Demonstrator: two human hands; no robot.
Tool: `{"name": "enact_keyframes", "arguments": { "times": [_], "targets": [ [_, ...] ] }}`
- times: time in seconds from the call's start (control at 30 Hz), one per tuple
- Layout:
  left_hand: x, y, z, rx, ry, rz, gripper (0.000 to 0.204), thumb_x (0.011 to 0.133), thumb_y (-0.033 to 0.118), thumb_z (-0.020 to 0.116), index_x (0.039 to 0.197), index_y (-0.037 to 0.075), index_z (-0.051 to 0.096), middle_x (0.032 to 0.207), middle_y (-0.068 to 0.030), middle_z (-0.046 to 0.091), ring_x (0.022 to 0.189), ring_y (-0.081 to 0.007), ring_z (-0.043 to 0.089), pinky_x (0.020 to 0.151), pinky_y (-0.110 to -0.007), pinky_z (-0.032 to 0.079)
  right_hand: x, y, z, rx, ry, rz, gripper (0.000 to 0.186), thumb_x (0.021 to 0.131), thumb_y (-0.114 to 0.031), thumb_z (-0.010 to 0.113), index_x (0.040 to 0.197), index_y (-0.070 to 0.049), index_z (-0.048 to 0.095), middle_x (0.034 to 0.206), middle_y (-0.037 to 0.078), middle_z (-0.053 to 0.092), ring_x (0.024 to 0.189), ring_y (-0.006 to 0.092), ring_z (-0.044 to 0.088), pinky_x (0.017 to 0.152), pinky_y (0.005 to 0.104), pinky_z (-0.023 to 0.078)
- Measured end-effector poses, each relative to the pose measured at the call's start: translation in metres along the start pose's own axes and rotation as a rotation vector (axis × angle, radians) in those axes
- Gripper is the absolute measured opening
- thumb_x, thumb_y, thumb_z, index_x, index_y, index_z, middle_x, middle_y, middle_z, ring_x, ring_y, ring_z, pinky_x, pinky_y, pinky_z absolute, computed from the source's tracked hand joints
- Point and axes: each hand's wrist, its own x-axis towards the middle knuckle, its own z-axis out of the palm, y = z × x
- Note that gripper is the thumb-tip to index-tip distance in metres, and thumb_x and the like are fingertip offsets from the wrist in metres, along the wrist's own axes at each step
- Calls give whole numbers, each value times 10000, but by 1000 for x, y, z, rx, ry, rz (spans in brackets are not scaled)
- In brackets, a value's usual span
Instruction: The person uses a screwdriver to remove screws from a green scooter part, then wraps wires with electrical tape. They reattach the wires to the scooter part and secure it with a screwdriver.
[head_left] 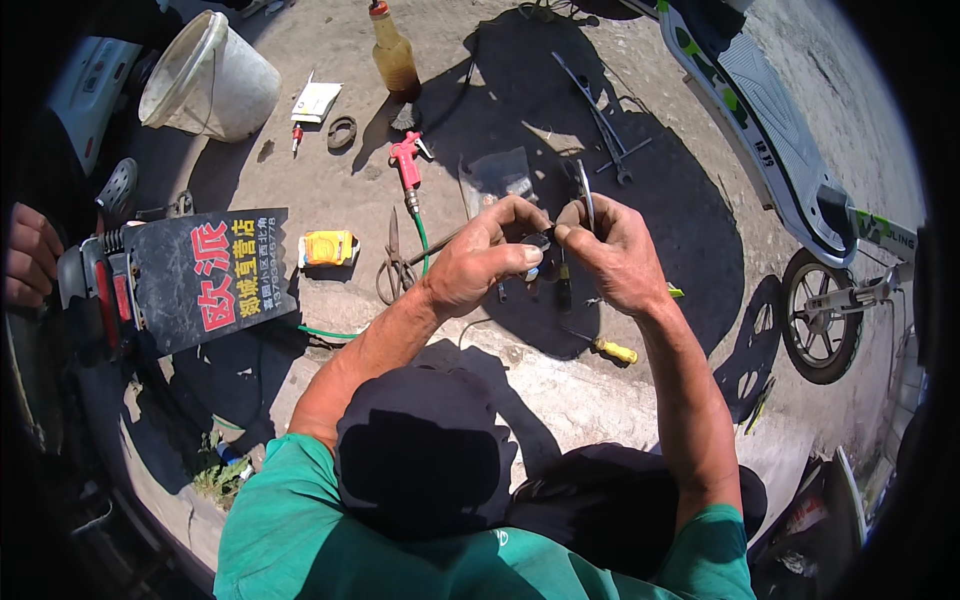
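Note:
My left hand [480, 258] and my right hand [618, 258] meet above the shaded ground in front of me. Between the left thumb and forefinger sits a small dark round part [538, 241], partly covered by the fingers. A thin silver metal tool [585, 188] sticks up from the closed right hand; its lower end is hidden. The right thumb and forefinger pinch close beside the dark part. Under the hands lies a screwdriver with a dark handle [565, 288]. Nearer me is a yellow-handled screwdriver [615, 351]. A clear plastic bag [498, 175] lies just beyond.
Scissors [394, 262], a red air blow gun [408, 160] and a yellow box [329, 248] lie left. Wrenches [608, 145] lie beyond my hands. A bottle [394, 55] and white bucket [212, 85] stand farther off. A scooter [775, 130] is right; another person's hand [32, 255], far left.

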Motion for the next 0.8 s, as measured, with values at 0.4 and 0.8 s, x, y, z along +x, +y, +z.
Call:
{"name": "enact_keyframes", "arguments": {
  "times": [0.4,0.8],
  "targets": [
    [1,3,-4,-113,85,172,376,1002,99,622,1345,-26,529,1215,-204,649,1099,-325,722,895,-378,632,0,20,4,-66,136,-206,293,1097,-269,537,1180,0,620,803,8,573,703,74,496,617,267,425],
    [3,-3,-9,-320,6,176,398,1014,141,631,1367,-18,537,1203,-207,680,1094,-318,719,912,-421,635,2,30,18,132,106,-243,219,1046,-187,589,1124,15,624,950,45,650,882,103,608,809,283,516]
  ]
}}
